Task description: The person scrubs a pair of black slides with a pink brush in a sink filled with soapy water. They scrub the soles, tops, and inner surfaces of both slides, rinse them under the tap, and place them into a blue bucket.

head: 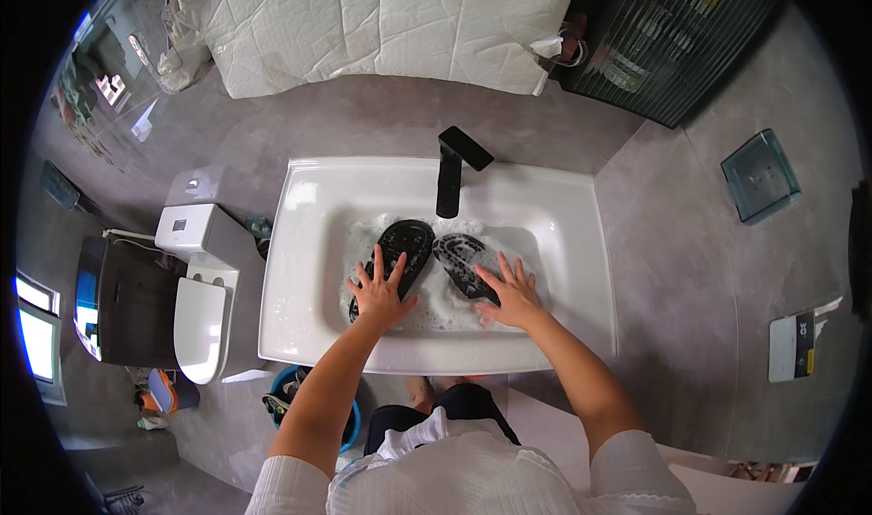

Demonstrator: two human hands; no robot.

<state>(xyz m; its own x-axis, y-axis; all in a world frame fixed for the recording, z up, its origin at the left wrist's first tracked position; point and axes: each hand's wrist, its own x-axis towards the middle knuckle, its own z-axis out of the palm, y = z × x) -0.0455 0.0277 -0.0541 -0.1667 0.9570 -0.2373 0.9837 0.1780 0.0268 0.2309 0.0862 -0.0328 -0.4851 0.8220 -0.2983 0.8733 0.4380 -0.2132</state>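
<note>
Two black slippers lie in soapy water inside a white washbasin [575, 256]. My left hand [381, 297] rests with spread fingers over the lower part of the left slipper [407, 234], whose upper end shows above the suds. Over the lower right side of the right slipper [460, 253] is my right hand [511, 293], fingers also apart. White foam coats much of that right slipper. Neither hand is closed around anything. Suds [436, 310] cover the water between the slippers and hide the basin's bottom.
A black faucet [448, 181] stands at the basin's back edge, above the slippers. Left of the basin is a white toilet [201, 317]. A blue tub [351, 426] with things in it sits on the floor below. A glass-fronted cabinet [671, 45] hangs at upper right.
</note>
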